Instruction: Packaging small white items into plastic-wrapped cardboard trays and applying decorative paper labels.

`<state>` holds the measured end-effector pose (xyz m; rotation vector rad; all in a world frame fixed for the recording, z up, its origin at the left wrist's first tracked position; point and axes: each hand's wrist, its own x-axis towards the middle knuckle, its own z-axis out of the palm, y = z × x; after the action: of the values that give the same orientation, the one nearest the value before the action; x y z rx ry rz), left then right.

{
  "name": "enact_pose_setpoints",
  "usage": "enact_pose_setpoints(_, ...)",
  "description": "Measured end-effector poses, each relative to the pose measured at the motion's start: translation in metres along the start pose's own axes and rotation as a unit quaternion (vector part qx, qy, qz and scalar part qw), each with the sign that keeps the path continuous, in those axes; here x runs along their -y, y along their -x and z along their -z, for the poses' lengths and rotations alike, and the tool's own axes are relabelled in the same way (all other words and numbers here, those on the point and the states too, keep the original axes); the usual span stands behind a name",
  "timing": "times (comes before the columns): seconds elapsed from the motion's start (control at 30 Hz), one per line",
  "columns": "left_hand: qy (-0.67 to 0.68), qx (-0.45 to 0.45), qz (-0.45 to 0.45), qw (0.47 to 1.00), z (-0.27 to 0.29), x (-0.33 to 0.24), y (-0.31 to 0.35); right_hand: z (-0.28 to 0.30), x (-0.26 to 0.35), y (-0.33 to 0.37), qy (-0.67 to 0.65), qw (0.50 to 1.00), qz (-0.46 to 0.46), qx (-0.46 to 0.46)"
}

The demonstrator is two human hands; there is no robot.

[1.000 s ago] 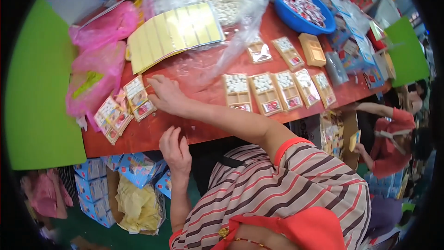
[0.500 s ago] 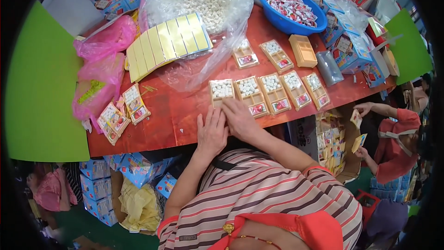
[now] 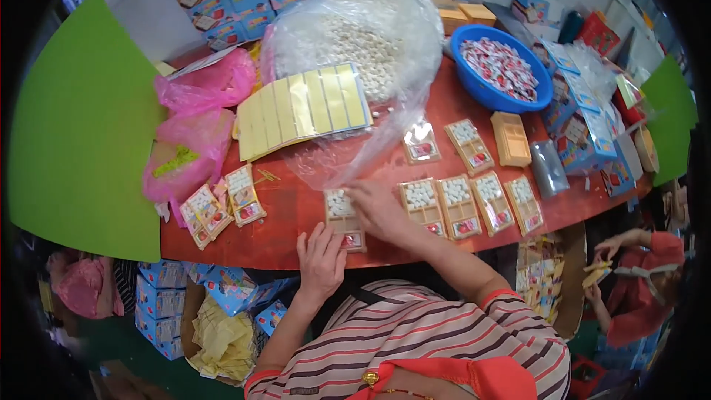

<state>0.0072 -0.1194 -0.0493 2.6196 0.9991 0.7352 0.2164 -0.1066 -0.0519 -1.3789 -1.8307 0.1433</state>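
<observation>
A small wooden compartment tray [image 3: 346,224] lies on the red table in front of me, white cube-like pieces in its far part and a red-and-white packet in its near part. My left hand [image 3: 323,263] has its fingers stretched out at the tray's near left edge. Curled along the far right side, my right hand [image 3: 376,210] grips the tray's edge; its fingertips are partly hidden. To the right stands a row of similar filled trays [image 3: 459,207]. Beyond them sit two more, a filled tray [image 3: 469,146] and a plastic-covered tray [image 3: 421,142].
A clear bag of white pieces [image 3: 363,52] lies behind yellow sheets [image 3: 305,111]. At back right is a blue basin [image 3: 544,100] of packets, near an unfilled wooden tray [image 3: 511,139]. Pink bags [image 3: 211,130] and finished trays [image 3: 206,215] lie left. A co-worker [image 3: 644,274] sits right.
The leftmost tray has been shifted left, away from the row. My right hand has moved to its far right side, and my left hand has come apart from the right. The view has shifted.
</observation>
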Motion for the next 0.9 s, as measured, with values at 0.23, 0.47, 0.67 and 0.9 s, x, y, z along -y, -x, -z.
enact_pose_setpoints(0.23, 0.492, -0.133, 0.257, 0.821, 0.005, 0.038, -0.089, -0.02, -0.056, -0.102, 0.237, 0.971, 0.014, 0.0)
enact_pose_setpoints(0.47, 0.549, -0.129, 0.247, 0.788, -0.011, 0.081, -0.122, -0.071, -0.072, -0.156, 0.311, 0.939, 0.145, 0.021)
enact_pose_setpoints(0.67, 0.544, -0.151, 0.27, 0.779, 0.004, 0.094, -0.099, -0.035, -0.056, -0.209, 0.134, 0.978, 0.128, -0.091)
enact_pose_setpoints(0.9, 0.511, -0.201, 0.222, 0.806, 0.007, 0.091, -0.106, 0.037, -0.042, -0.23, -0.141, 0.978, -0.102, -0.114)
